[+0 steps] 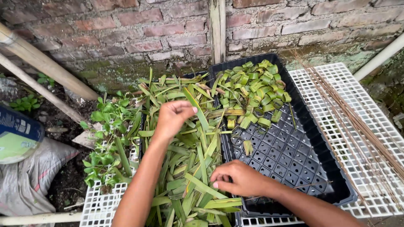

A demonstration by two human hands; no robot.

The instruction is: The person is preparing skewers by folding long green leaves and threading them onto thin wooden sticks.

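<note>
A heap of leaf rings [252, 90] fills the black tray [332, 176] at 12 o'clock; most cells are bare. Many leaf strips [191, 168] remain. The left hand [173, 117] pinches one strip; the right hand [237, 178], fingers curled, presses another.

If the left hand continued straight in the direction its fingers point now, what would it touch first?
Probably the long green leaf strips just right of the left hand, which it seems already to pinch. Farther along lies the pile of rolled leaf rings in the black tray. Depth is unclear.
</note>
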